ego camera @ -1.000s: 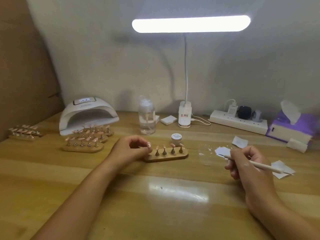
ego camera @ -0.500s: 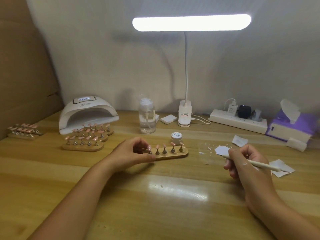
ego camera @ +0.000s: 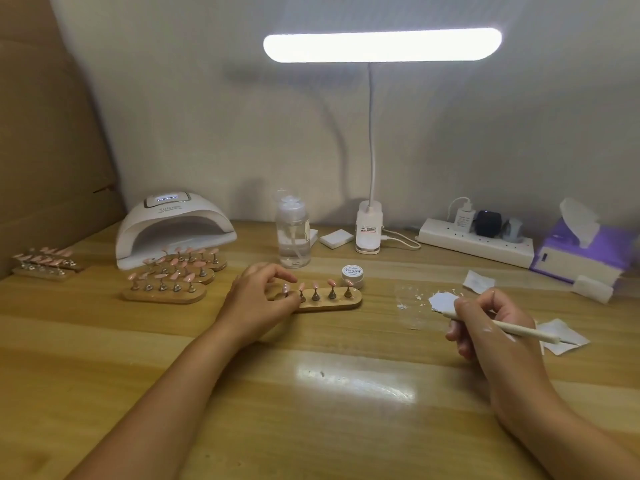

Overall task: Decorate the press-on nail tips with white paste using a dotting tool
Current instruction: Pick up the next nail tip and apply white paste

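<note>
A small wooden holder (ego camera: 332, 304) lies mid-table with several pink nail tips (ego camera: 331, 283) on little metal stands. My left hand (ego camera: 258, 298) grips the holder's left end, fingers curled around the leftmost stand. My right hand (ego camera: 485, 327) holds a pale dotting tool (ego camera: 519, 330) like a pen, its tip pointing left toward a patch of white paste (ego camera: 443, 301) smeared on the table. A small white paste jar (ego camera: 352, 274) sits just behind the holder.
Several more holders of pink tips (ego camera: 166, 289) stand at the left before a white curing lamp (ego camera: 173, 226). A clear pump bottle (ego camera: 292, 237), desk lamp base (ego camera: 369, 230), power strip (ego camera: 474, 242), purple tissue box (ego camera: 585, 251) and paper wipes (ego camera: 561, 336) line the back and right.
My left hand has closed further over the holder's left end, and the holder has shifted slightly. My right hand with the tool has barely moved.
</note>
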`<state>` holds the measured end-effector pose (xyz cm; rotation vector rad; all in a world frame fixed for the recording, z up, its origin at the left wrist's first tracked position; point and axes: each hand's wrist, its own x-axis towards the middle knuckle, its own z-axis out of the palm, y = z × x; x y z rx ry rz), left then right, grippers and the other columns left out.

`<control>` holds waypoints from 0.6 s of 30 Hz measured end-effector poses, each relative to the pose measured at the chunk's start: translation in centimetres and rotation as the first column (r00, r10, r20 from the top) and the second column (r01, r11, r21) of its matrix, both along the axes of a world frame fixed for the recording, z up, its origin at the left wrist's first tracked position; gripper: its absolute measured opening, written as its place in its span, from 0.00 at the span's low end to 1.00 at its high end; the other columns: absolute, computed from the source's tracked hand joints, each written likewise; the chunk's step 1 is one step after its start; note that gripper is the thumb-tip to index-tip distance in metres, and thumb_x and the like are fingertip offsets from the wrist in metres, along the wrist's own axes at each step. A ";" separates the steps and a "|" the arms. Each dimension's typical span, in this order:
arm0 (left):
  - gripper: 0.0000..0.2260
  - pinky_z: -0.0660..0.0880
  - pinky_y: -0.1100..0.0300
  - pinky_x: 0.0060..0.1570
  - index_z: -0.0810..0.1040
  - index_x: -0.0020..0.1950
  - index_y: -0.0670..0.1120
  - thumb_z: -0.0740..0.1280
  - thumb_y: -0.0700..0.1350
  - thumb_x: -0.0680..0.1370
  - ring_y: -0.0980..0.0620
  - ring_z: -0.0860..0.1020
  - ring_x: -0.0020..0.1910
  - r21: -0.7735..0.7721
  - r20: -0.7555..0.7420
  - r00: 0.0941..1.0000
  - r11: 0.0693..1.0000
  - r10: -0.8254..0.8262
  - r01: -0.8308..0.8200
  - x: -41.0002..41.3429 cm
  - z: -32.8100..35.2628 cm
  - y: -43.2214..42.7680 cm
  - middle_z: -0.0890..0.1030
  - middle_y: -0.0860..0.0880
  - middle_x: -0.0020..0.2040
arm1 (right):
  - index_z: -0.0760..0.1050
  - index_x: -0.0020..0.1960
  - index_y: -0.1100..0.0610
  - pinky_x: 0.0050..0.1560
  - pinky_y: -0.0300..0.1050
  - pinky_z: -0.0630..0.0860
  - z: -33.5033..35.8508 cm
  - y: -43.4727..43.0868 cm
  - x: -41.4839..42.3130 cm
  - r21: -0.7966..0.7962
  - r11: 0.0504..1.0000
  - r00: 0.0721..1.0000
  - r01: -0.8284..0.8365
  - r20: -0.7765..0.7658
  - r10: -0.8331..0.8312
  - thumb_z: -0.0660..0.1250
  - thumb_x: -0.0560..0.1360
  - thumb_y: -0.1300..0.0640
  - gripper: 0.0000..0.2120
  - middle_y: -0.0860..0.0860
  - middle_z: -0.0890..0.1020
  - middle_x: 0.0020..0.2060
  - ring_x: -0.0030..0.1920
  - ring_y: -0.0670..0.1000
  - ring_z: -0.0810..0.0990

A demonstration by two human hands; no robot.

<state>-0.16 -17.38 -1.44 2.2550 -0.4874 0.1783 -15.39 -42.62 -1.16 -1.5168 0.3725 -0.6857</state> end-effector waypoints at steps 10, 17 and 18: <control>0.05 0.52 0.54 0.64 0.80 0.42 0.60 0.75 0.53 0.70 0.52 0.63 0.69 0.223 0.344 0.933 0.957 0.101 -0.186 -1.2 0.3 -1.1 0.67 0.57 0.71 | 0.71 0.41 0.60 0.24 0.35 0.70 -0.1 -0.1 0.0 -0.003 1.000 1.000 -0.020 -0.005 0.020 0.65 0.79 0.62 0.08 0.53 0.80 0.26 0.23 0.44 0.72; 0.07 0.54 0.56 0.56 0.79 0.40 0.58 0.76 0.49 0.69 0.48 0.69 0.64 0.249 0.454 0.889 0.950 0.055 -0.186 -2.0 0.4 -1.5 0.73 0.55 0.67 | 0.70 0.40 0.59 0.24 0.35 0.70 -0.3 -0.2 0.1 0.005 1.000 1.000 -0.018 0.001 0.018 0.66 0.79 0.61 0.10 0.53 0.80 0.26 0.23 0.44 0.71; 0.07 0.54 0.56 0.55 0.79 0.40 0.57 0.76 0.48 0.68 0.48 0.71 0.62 0.223 0.491 0.869 0.956 0.059 -0.190 -2.2 0.6 -1.6 0.75 0.55 0.64 | 0.70 0.40 0.59 0.24 0.35 0.70 -0.3 -0.2 0.1 0.006 1.000 1.000 -0.016 0.003 0.016 0.66 0.78 0.61 0.10 0.53 0.80 0.26 0.23 0.44 0.71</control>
